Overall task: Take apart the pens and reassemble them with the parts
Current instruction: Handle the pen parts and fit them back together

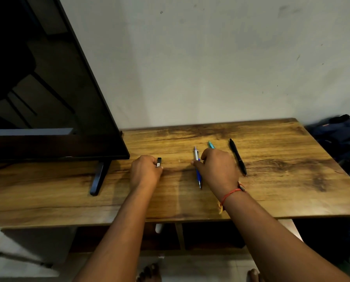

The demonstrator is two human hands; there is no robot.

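Wood-grain brown covers the bench where we work, set against a pale wall. Our left hand rests on the boards with its fingers curled tight around a small black and silver pen part, which sticks up out of the fist. Our right hand lies just to the right, knuckles up, fingers bent down over a teal pen whose far end shows beyond the knuckles; whether they grip it we cannot tell. The thumb touches or nearly touches a white and blue pen that lies flat between the two hands, tip toward us. A black pen lies flat just right of the right hand, apart from it, its tip also toward us. A red thread circles the right wrist. At the left a dark screen stands on the bench on a black foot. A dark blue bag sits beyond the bench's right end.
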